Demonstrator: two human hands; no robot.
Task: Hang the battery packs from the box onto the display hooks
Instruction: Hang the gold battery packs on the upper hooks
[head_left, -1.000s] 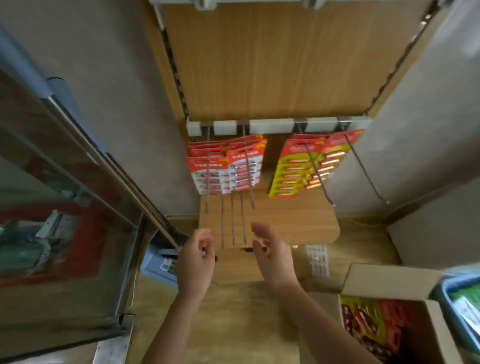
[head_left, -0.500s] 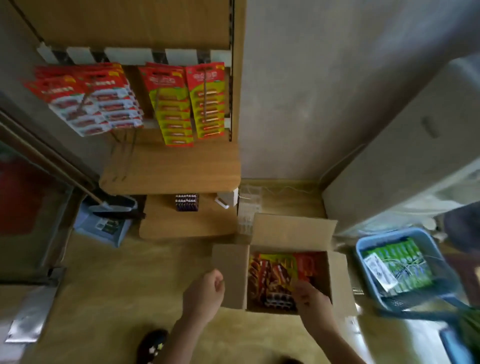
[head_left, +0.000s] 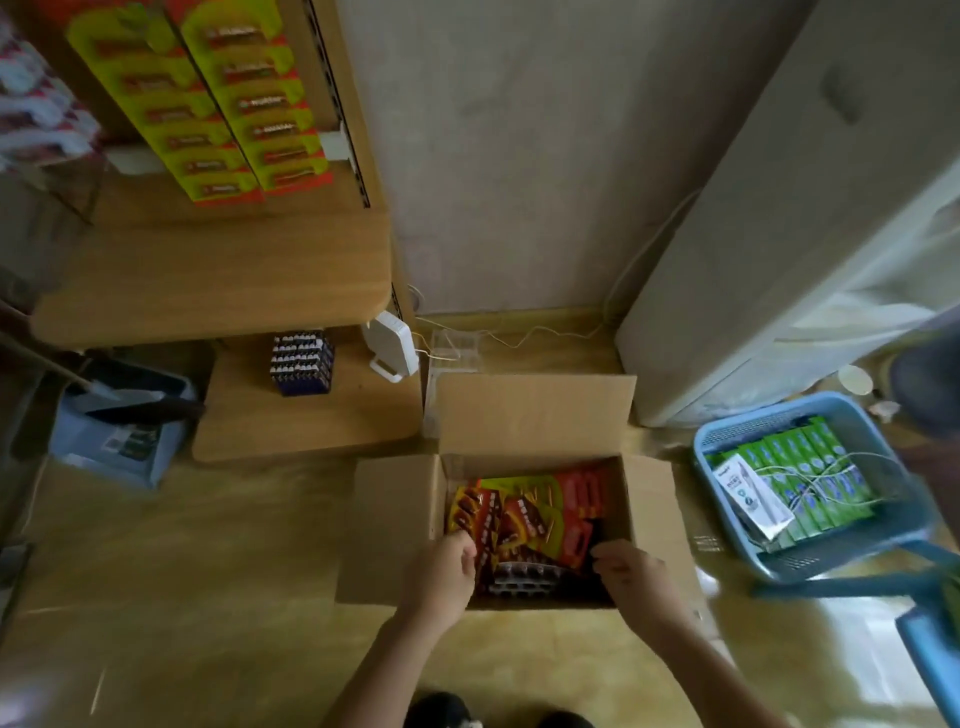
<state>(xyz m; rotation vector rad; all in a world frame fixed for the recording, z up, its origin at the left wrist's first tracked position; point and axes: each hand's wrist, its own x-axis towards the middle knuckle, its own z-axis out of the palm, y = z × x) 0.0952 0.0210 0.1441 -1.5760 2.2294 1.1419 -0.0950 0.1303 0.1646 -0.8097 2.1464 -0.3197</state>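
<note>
left hand (head_left: 441, 577) and right hand (head_left: 631, 577) curl over battery packs (head_left: 524, 514) in the box (head_left: 535, 415), grasp unclear; packs lie jumbled, long axes mostly pointing away.

Red and yellow-green battery packs (head_left: 524, 512) jumbled in the open cardboard box (head_left: 395, 525) on the floor

A single wide-angle camera worn on the person's head looks forward and steeply down. The open box (head_left: 535, 415) lies near, low in the middle of the view, and the left hand (head_left: 441, 577) and right hand (head_left: 634, 577) come in with their forearms from the bottom edge. The floor (head_left: 208, 597) fills the lower half. The hanging packs (head_left: 218, 104) sit at the upper left, and the blue basket (head_left: 852, 551) is at the right.
</note>
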